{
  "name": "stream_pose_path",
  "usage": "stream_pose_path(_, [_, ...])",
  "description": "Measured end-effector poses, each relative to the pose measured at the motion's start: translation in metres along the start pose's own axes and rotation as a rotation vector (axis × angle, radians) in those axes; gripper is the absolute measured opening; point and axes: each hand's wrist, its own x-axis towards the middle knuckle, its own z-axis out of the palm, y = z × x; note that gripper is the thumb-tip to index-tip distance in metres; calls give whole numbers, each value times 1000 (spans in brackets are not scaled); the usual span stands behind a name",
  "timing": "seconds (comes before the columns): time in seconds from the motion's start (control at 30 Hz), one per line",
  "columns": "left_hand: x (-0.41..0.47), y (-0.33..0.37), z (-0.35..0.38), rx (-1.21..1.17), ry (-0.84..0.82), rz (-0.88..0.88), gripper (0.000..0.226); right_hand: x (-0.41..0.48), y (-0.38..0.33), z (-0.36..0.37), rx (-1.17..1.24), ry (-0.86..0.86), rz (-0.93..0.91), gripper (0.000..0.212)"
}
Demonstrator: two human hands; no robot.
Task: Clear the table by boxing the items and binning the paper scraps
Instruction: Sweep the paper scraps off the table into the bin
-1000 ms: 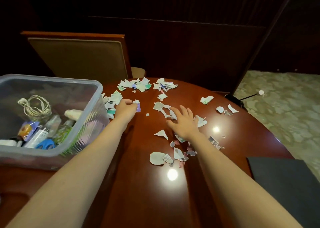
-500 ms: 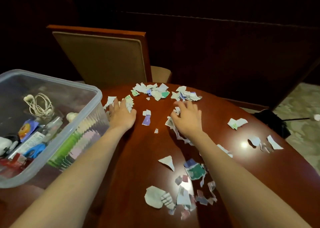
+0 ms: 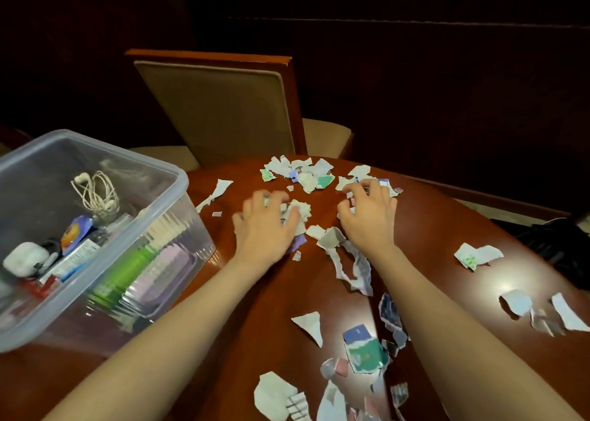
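A: Nearest stuff?
B: Paper scraps (image 3: 364, 353) at the near edge of the table (image 3: 255, 309), between the forearms. White, teal and blue bits, loosely clumped. One white triangular scrap (image 3: 309, 323) lies just left of the clump.
A: Off to the sides?
B: Right side has a few loose scraps (image 3: 475, 254), well apart from both hands. On the left is the clear plastic box (image 3: 178, 181), on the table with its top open. Inside are coiled earphones (image 3: 95, 194), a white case (image 3: 25, 257) and some tubes and packets too jumbled to name.
A: Hands?
B: Both palm down, past mid-table. Left hand (image 3: 265, 229) has its fingers spread, pressing on a small heap of scraps, and is blurred. Right hand (image 3: 370, 216) has its fingers bent with the tips on scraps. Cannot tell whether it pinches any. Torn strips (image 3: 351, 261) lie just beside the right wrist, between the two arms.
A: Farthest?
B: Far pile (image 3: 306, 174) at the table's far edge, just beyond the fingers. Behind it is a chair (image 3: 217, 107) with a tan padded back and a wood frame.
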Motion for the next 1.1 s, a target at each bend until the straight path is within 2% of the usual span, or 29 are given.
stream_pose_path(0.07, [19,-4,-5,4,111,-131,43,-1,2,2,8,19,1,35])
stream_pose_path(0.1, [29,-10,-8,5,115,-222,46,-2,4,3,12,23,2,35])
stream_pose_path(0.23, [47,-32,-8,-17,-15,-621,60,0,10,5,38,39,54,39])
stream_pose_path(0.3, [50,-33,-1,-46,-93,-677,65,1,11,4,76,59,91,39])
stream_pose_path(0.37, [51,-31,10,-34,-157,-667,68,2,12,4,77,53,80,39])
stream_pose_path(0.47, [44,-28,23,51,-153,-590,70,0,12,3,72,20,36,39])
stream_pose_path(0.57, [26,-18,31,84,-117,-380,65,-1,12,2,89,8,19,39])
stream_pose_path(0.7, [-1,-2,29,53,-54,-25,45,-1,13,3,156,60,77,36])
stream_pose_path(0.8, [2,3,23,83,113,71,40,1,17,3,232,130,165,34])
stream_pose_path(0.87, [23,4,18,36,229,19,37,2,20,3,251,189,246,32])
stream_pose_path(0.93, [51,-1,12,-38,263,-153,37,4,24,2,267,257,329,30])
stream_pose_path(1.03, [84,-21,12,-133,18,-406,54,9,28,2,301,292,357,31])
stream_pose_path(1.1, [89,-34,21,-132,-113,-383,57,15,31,3,317,282,330,33])
